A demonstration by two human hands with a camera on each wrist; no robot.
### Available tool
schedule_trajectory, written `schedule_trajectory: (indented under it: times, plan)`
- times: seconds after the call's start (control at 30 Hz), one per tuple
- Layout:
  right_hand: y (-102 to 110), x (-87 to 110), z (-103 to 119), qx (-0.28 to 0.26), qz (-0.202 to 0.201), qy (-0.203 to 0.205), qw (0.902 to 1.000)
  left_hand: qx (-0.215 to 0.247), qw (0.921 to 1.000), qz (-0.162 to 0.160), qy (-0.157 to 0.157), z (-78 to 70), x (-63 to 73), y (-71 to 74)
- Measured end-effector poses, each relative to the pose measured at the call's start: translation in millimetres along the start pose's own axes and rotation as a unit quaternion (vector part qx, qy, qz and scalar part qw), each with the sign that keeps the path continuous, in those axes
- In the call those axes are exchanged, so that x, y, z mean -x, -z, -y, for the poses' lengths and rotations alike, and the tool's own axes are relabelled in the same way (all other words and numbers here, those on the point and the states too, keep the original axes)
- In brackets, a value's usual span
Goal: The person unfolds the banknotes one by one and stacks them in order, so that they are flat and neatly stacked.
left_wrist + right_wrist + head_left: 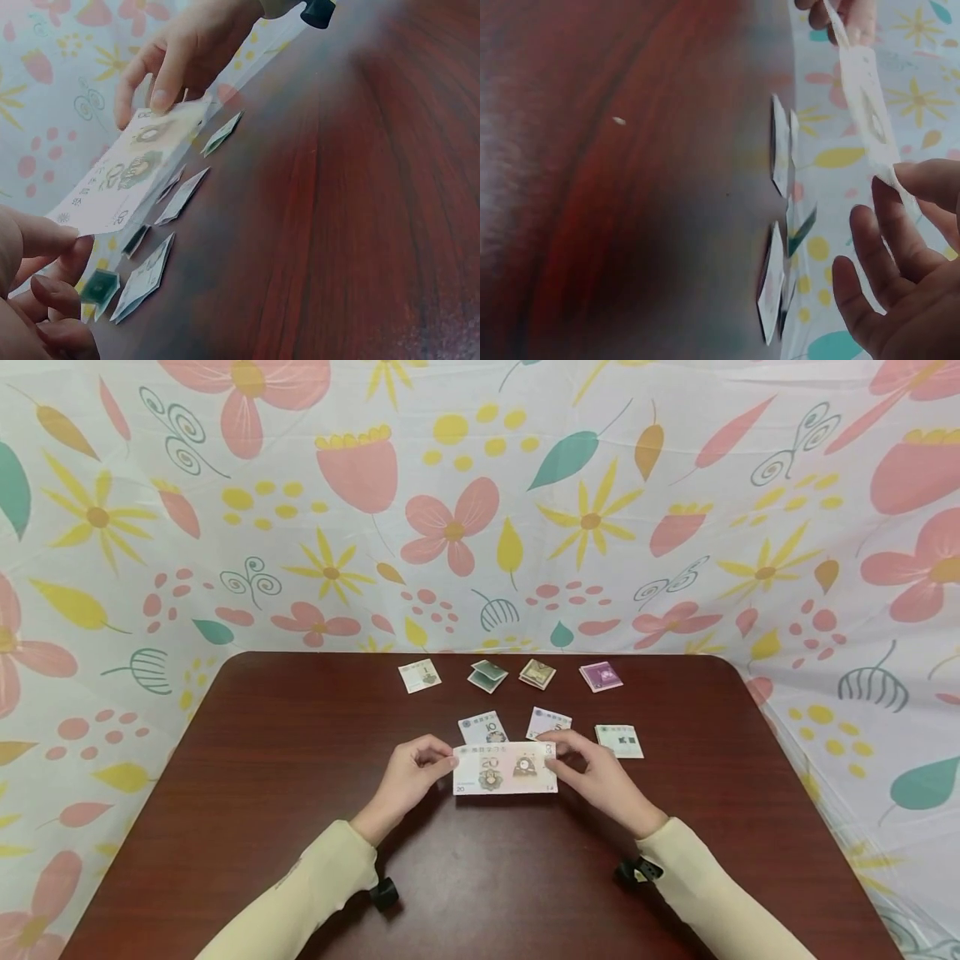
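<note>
A flat banknote marked 20 (pixel 504 770) is held up over the table between both hands, its printed face towards the head camera. My left hand (pixel 408 774) pinches its left end between thumb and fingers. At the opposite end, my right hand (pixel 603 781) pinches the note, thumb in front, as the right wrist view also shows. Just behind it lie a folded note marked 10 (pixel 483 727) and a folded note marked 5 (pixel 549 722), both partly covered by the held note in the head view.
Along the far edge lie a folded note marked 1 (pixel 420 676), a green folded note (pixel 488 676), a brownish one (pixel 537 674) and a purple one (pixel 601 676). Another folded note (pixel 619 741) lies right of the hands. A flowered cloth (pixel 450 527) hangs behind the dark wooden table (pixel 262 760).
</note>
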State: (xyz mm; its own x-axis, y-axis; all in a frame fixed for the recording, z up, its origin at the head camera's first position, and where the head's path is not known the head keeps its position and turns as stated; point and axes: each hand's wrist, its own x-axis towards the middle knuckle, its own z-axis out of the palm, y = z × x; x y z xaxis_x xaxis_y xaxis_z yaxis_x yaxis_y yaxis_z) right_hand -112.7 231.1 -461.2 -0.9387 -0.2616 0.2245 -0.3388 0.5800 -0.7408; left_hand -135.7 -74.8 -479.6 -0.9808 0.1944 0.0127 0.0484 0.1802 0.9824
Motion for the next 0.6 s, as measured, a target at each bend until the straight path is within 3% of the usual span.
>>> schedule_trajectory:
  times: [0.07,0.2,0.4,0.6]
  plan:
    - [-2.4,1.4,-1.3,0.004,-0.008,0.013,0.9999,-0.019,0.9998,-0.003,-0.005,0.0,1.4,0.4]
    - [-5.7,4.4,-3.5,0.030,-0.011,0.039,0.9987,-0.084,0.9956,-0.002,-0.043,1.7,3.6,0.3]
    - [-8.3,9.7,-5.7,0.078,0.022,0.030,0.9962,-0.206,0.9718,0.029,-0.112,5.6,7.1,1.7]
    - [-10.8,13.8,-7.3,0.086,0.064,0.020,0.9940,-0.258,0.9549,0.089,-0.116,7.6,10.0,0.9]
